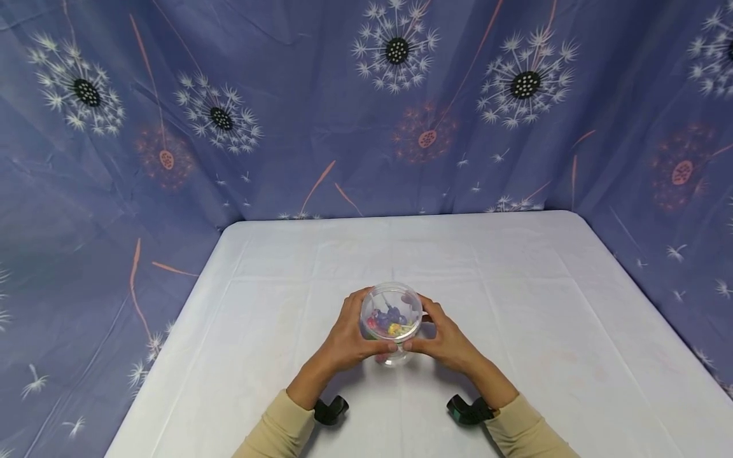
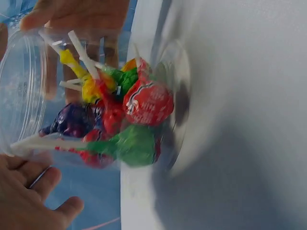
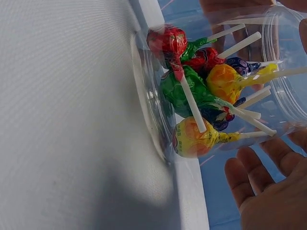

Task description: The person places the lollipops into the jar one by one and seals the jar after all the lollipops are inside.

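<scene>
A clear plastic jar [image 1: 394, 285] is at the middle of the table, with its round top facing up. My left hand [image 1: 350, 337] grips its left side near the top, and my right hand [image 1: 445, 342] grips the right side. Both thumbs meet along the front below the rim. Inside lie several wrapped lollipops with white sticks, among them a red lollipop [image 2: 148, 103], a green lollipop [image 2: 136, 146] and a yellow lollipop [image 3: 194, 138]. In the wrist views the jar's base is close to the cloth; I cannot tell whether it touches. Whether a lid covers the top is unclear.
A white cloth covers the table [image 1: 286, 273]. Behind it and along the sides hangs a blue dandelion-print curtain [image 1: 321, 114]. A black device [image 1: 331, 411] sits at the left wrist and another black device [image 1: 469, 410] at the right wrist.
</scene>
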### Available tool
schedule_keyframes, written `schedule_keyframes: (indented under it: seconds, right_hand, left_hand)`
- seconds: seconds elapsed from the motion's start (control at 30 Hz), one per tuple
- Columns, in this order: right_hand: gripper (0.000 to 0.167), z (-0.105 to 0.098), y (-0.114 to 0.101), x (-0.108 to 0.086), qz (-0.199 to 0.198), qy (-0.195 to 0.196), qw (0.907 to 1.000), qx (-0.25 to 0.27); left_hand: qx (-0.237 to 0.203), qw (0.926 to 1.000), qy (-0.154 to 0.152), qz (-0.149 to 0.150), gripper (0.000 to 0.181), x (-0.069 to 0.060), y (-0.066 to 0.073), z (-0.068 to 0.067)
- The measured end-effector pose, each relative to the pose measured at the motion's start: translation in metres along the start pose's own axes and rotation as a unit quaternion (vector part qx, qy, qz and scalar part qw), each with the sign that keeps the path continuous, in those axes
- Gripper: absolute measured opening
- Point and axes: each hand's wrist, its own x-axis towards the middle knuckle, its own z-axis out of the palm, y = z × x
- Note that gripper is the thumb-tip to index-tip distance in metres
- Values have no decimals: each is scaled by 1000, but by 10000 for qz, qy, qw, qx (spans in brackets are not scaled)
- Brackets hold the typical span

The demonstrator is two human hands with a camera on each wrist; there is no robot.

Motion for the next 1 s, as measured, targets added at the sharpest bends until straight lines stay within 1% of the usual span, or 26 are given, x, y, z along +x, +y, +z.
schedule_keyframes:
  seconds: [0.07,0.13,0.2,0.23,0.33,0.43,0.5,0.57,0.63,0.67,0.77,0.83,0.9,0.93,1.0]
  right_hand:
    - [86,0,0,0,-5,-7,10000,30]
    - [86,-1,1,1,-12,-12,10000,64]
    - [86,-1,1,1,-20,-23,10000,70]
    - [86,0,2,1,-30,-28,10000,67]
    - [86,0,2,2,-47,-31,10000,66]
    - [86,0,2,2,-41,-38,10000,51]
    - [86,1,2,2,-30,-49,10000,57]
    - [86,1,1,1,-13,-64,10000,45]
    - [87,1,0,1,20,-83,10000,34]
    - [86,1,0,1,40,-83,10000,38]
    - [86,1,0,1,104,-41,9999,2]
    - [86,0,2,0,99,-4,9999,-23]
    - [86,0,3,0,41,14,10000,-28]
    - [86,-1,4,0,11,12,10000,-21]
    - [86,0,4,0,-58,-22,10000,-13]
  left_hand:
    - [369,9991,60,209,97,1,-1,-2]
    - [689,9970,-2,363,97,3,-1,-6]
    - [838,9953,-235,433,97,6,-2,-13]
    - [830,9948,-393,429,97,7,-3,-16]
    - [649,9924,-985,342,98,15,-5,-26]
    - [314,9874,-1523,297,98,22,-9,-33]
    - [100,9837,-1770,291,100,24,-12,-35]
    - [-151,9820,-1874,183,103,23,-14,-34]
    - [-381,9833,-1776,90,107,18,-14,-31]
    - [-488,9851,-1648,62,109,15,-14,-28]
    - [-714,9919,-1052,25,110,6,-10,-18]
    - [-720,9955,-618,73,107,2,-7,-10]
    - [-682,9973,-262,111,105,-1,-3,-3]
    - [-645,9978,-132,113,104,-1,-2,-1]
    - [-563,9983,32,121,102,-2,0,2]
